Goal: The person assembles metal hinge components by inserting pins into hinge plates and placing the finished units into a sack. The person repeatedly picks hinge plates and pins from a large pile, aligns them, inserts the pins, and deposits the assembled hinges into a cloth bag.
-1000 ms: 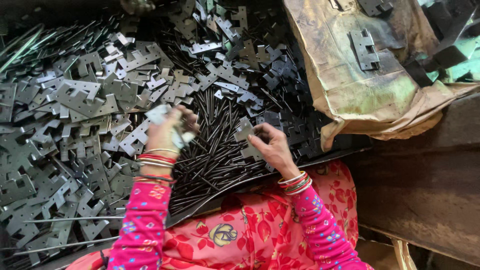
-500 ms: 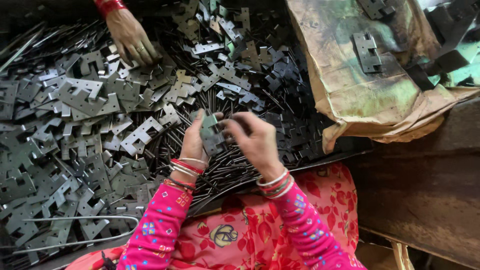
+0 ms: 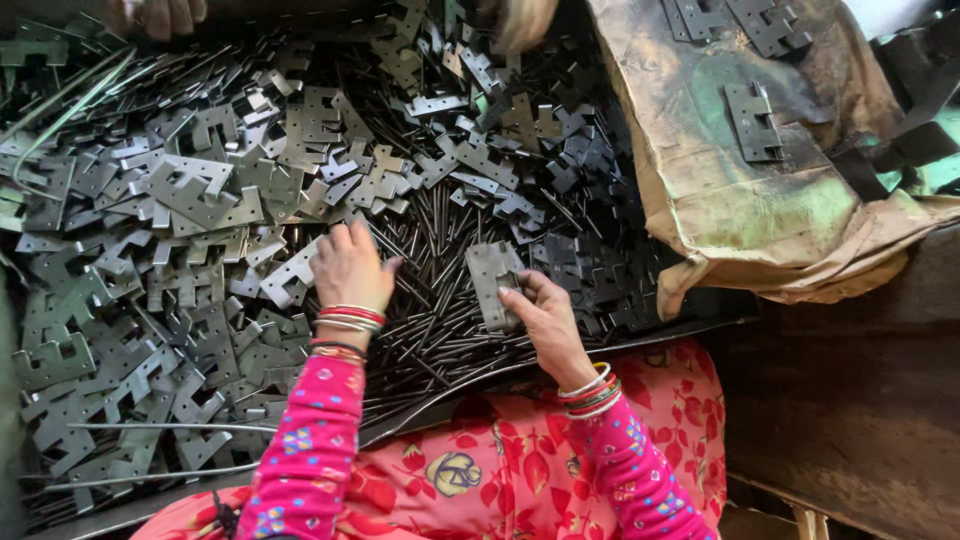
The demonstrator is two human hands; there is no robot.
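Apart now, left hand [image 3: 348, 265] rests loose on pins [image 3: 430, 300]; right hand [image 3: 540, 315] grips hinge plate [image 3: 493, 280].

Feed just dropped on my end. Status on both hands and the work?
Right hand grips flat grey metal hinge plate. Left hand rests on loose pile of grey notched plates. Thin dark metal pins lie between.

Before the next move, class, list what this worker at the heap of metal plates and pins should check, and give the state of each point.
1. Right hand has a grip on the flat hinge plate: ok.
2. Left hand rests on the pile of dark pins, holding nothing that shows: ok.
3. Pin in the plate: cannot tell.
4. Another person's hand is far from both hands: ok.
5. Sack lies apart from the hands: ok.
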